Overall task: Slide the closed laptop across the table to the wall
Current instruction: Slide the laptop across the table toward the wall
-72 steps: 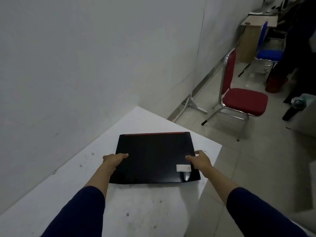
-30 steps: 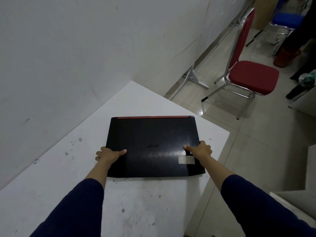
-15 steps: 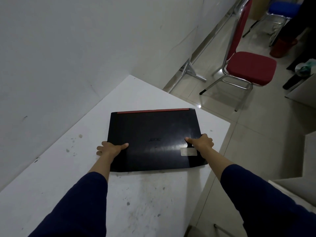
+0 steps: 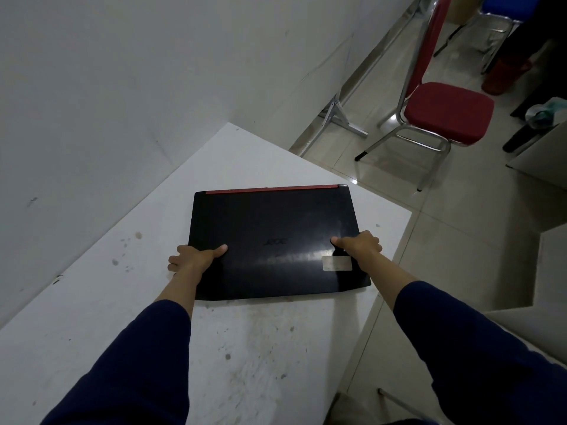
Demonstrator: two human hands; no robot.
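Note:
A closed black laptop (image 4: 276,228) with a red strip along its far edge lies flat on the white table (image 4: 239,342). My left hand (image 4: 191,258) grips its left edge, thumb on the lid. My right hand (image 4: 359,245) grips its right edge, thumb on the lid near a pale sticker (image 4: 337,264). The laptop sits toward the table's right side, a bare strip of tabletop between it and the grey wall (image 4: 122,102) on the left.
The table's right edge (image 4: 395,256) drops to a tiled floor. A red-seated metal chair (image 4: 445,115) stands on the floor beyond the table's far corner. A metal bracket (image 4: 337,118) rests against the wall base. The tabletop carries stains.
The laptop has slid slightly farther away across the table with both hands on its side edges. The view has tilted down a little.

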